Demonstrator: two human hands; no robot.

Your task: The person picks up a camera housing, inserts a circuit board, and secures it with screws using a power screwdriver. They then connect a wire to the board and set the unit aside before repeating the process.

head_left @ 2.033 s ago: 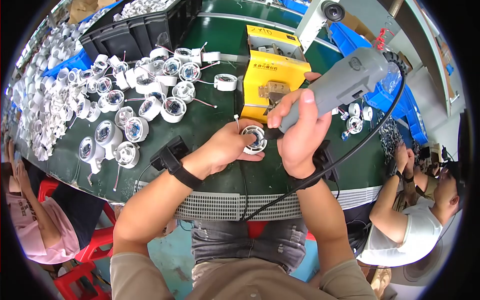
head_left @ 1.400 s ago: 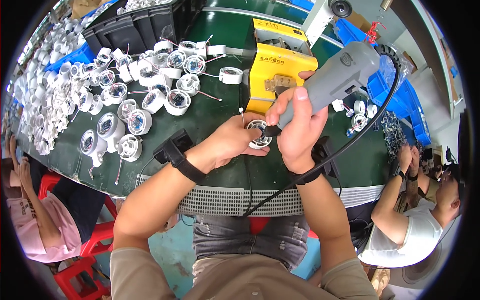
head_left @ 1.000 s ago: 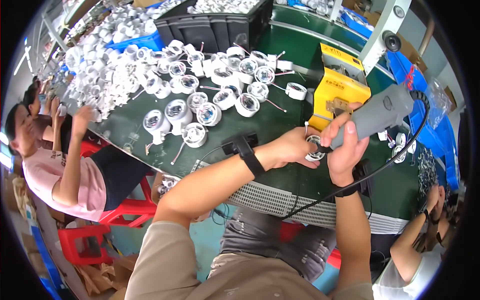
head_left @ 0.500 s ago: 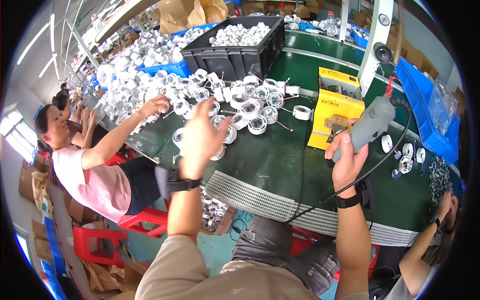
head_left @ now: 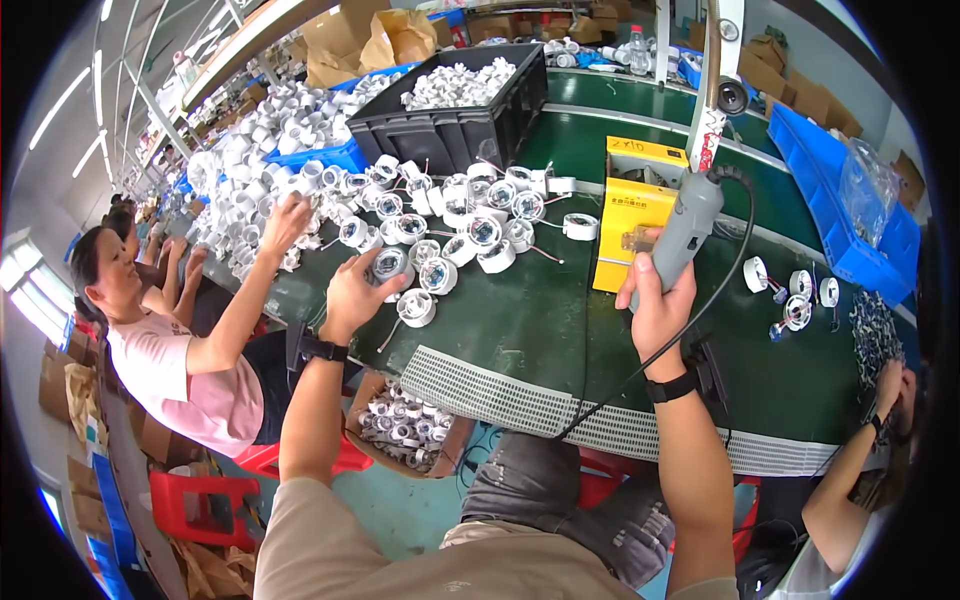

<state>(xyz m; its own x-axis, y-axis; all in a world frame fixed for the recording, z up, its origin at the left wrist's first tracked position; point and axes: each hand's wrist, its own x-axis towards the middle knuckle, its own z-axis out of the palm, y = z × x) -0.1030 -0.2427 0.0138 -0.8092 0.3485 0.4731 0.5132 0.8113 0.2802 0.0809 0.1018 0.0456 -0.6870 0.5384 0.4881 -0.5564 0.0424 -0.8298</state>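
Observation:
My left hand (head_left: 352,298) has its fingers and thumb around a round white housing (head_left: 393,264) with a clear, lens-like middle, at the near edge of a cluster of similar parts. Just beside it lie more white housings (head_left: 437,275), some with thin wires trailing out. My right hand (head_left: 662,308) grips a grey corded electric screwdriver (head_left: 688,222), tilted with its cable end up; its tip is hidden. Behind that hand stands a yellow box-shaped machine (head_left: 630,225) with an open top.
A black crate (head_left: 440,130) of small white parts stands behind the cluster. White rings pile up at left, where a co-worker's hand (head_left: 287,222) reaches in. Several loose assemblies (head_left: 797,312) lie at right, near a blue bin (head_left: 850,215) and another person's hands (head_left: 893,390).
My left hand has come down and left from above the cluster and closed around a white housing. In the picture, my right hand with the screwdriver sits slightly farther left.

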